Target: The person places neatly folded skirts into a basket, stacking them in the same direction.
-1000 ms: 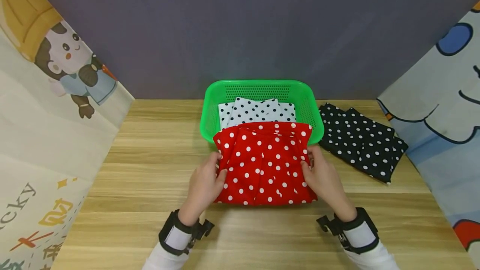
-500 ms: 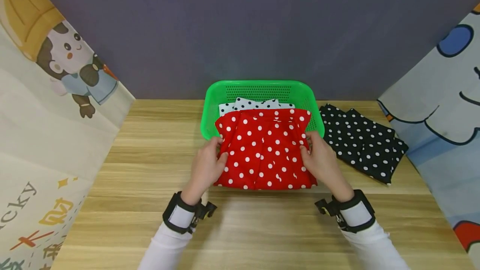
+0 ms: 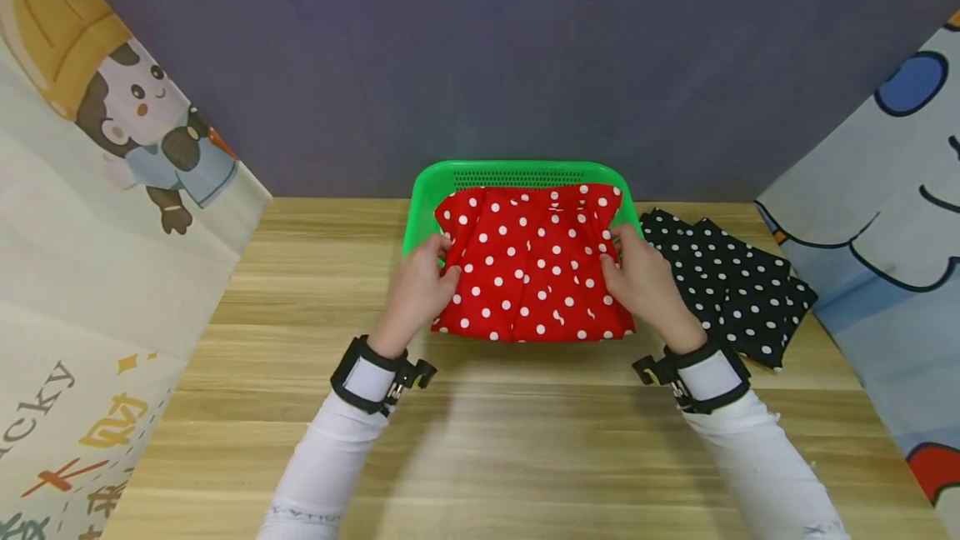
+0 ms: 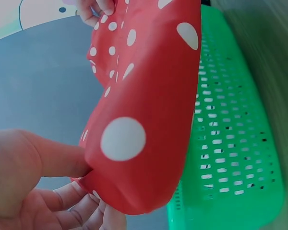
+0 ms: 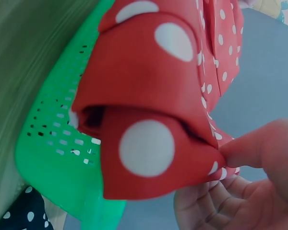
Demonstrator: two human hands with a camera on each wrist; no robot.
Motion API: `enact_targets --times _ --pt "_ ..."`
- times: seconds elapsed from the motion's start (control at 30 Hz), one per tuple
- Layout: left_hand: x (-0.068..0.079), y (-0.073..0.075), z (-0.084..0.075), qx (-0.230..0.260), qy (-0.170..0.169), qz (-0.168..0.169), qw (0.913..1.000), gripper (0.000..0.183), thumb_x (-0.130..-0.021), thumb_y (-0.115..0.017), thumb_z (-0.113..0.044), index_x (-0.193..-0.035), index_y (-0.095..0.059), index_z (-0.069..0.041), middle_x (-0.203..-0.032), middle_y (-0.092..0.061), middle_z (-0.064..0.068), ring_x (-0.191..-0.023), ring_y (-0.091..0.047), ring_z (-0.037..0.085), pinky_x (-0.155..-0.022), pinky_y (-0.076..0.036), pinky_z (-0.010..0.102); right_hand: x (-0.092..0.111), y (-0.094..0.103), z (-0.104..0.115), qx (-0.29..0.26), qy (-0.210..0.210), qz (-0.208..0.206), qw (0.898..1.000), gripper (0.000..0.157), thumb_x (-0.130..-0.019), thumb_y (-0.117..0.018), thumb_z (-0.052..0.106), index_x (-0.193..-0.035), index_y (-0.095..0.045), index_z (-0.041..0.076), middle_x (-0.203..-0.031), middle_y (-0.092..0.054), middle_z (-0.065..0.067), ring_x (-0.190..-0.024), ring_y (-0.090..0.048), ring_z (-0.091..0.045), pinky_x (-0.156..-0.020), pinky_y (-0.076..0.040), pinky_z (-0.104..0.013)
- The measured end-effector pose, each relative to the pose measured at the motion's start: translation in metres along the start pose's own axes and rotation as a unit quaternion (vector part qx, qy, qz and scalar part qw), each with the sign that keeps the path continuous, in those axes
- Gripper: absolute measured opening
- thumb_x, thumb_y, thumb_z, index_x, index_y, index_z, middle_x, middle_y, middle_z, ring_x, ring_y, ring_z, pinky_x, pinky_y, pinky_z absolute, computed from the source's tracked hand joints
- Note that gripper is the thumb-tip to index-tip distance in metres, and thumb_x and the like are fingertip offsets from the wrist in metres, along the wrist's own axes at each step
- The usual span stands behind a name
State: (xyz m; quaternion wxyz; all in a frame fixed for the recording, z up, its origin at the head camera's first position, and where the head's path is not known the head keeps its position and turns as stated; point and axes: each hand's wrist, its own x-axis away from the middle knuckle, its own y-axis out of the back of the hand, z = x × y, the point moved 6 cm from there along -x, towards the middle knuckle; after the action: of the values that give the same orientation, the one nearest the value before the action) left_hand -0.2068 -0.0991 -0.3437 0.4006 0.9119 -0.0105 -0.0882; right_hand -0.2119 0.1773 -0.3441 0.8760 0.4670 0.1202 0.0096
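Pinching a red cloth (image 3: 528, 265) at its 9 o'clock edge with the left hand (image 3: 420, 290), thumb over the top, fingers bent beneath. Pinching the same cloth at its 3 o'clock edge with the right hand (image 3: 642, 282), thumb likewise uppermost. Holding it folded and spread between the two, white dots all over, a few creases down the middle. From the left wrist, seen bulging into a smooth rounded fold beside the thumb; from the right wrist, seen stacked in layers with a dark gap between.

Held above a green basket (image 3: 422, 211), hiding most of it, with the near edge reaching out past the rim at 6 o'clock. Hard to tell whether touching anything inside.

At 3 o'clock from the red cloth, just beside the basket, a black cloth (image 3: 750, 290) with white dots, folded and lying askew, partly covered by the right hand and wrist. Beneath basket and black cloth, a wooden table (image 3: 525, 448). Around the wrists, at 7 and 5 o'clock, black straps (image 3: 705, 377) over white sleeves (image 3: 322, 457). Farther out, a dark grey wall (image 3: 480, 57) at 12 o'clock, and cartoon-printed sheets (image 3: 60, 257) at 9 and 3 o'clock.
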Motion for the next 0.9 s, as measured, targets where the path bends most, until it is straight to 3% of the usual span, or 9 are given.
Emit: enact_targets --times 0.4,0.7,0.9 --pt "-0.033 -0.002 0.001 -0.03 0.015 0.022 0.9992 0.033 -0.083 -0.063 -0.014 -0.111 -0.052 -0.003 -0.097 -0.061 0.011 -0.077 -0.058 0.021 -0.062 -0.051 0.033 -0.027 0.003 -0.004 0.01 -0.007 0.002 1.0 0.038 -0.089 -0.053 0.011 -0.121 -0.041 -0.006 -0.091 -0.057 -0.021 -0.069 -0.059 -0.029 -0.056 -0.053 -0.039" --pt "-0.054 0.001 0.003 -0.041 0.027 0.028 0.9984 0.032 -0.084 -0.06 -0.014 -0.113 -0.052 -0.001 -0.095 -0.06 0.011 -0.075 -0.055 0.023 -0.062 -0.049 0.033 -0.052 0.004 -0.005 0.018 0.0 0.007 1.0 0.039 -0.089 -0.051 0.01 -0.123 -0.04 -0.006 -0.087 -0.06 -0.022 -0.061 -0.058 -0.027 -0.048 -0.048 -0.033" --pt "-0.068 0.003 0.001 -0.064 0.029 0.033 0.997 0.025 -0.084 -0.058 -0.014 -0.105 -0.053 -0.002 -0.085 -0.059 0.011 -0.072 -0.057 0.024 -0.06 -0.048 0.032 -0.066 0.003 -0.006 0.022 0.001 0.006 1.0 0.039 -0.088 -0.051 0.009 -0.122 -0.041 -0.007 -0.089 -0.06 -0.023 -0.064 -0.058 -0.028 -0.048 -0.047 -0.034"
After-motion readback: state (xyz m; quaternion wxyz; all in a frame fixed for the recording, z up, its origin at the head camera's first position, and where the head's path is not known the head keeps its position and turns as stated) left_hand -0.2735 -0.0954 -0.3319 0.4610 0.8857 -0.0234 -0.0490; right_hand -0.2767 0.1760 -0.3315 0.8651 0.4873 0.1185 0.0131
